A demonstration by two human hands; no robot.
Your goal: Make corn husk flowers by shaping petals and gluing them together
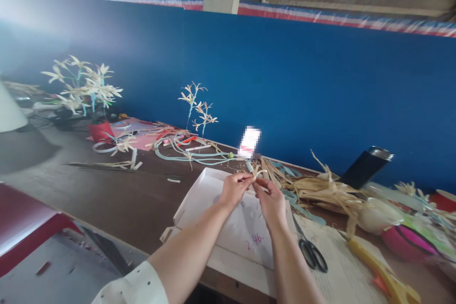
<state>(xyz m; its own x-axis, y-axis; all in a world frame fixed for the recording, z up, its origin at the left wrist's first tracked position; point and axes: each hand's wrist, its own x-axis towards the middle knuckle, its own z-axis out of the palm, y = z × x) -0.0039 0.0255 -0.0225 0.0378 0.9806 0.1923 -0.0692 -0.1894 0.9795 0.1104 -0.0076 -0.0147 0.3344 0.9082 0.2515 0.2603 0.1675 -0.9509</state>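
Observation:
My left hand (235, 189) and my right hand (271, 199) meet above a shallow white cardboard tray (199, 194). Both pinch a small pale straw piece (257, 174) between fingertips; it looks like a little husk flower. Fingers of both hands are closed on it. A heap of dry corn husks (324, 190) lies just right of my hands. Black-handled scissors (311, 251) rest on a printed sheet beside my right forearm.
Straw flowers in a red pot (99, 129) stand at the far left, two more flower stems (195, 104) at the blue wall. Pale green cords (185, 152), a black flask (363, 167), a yellow tool (384, 273) and a pink bowl (406, 243) lie on the brown table.

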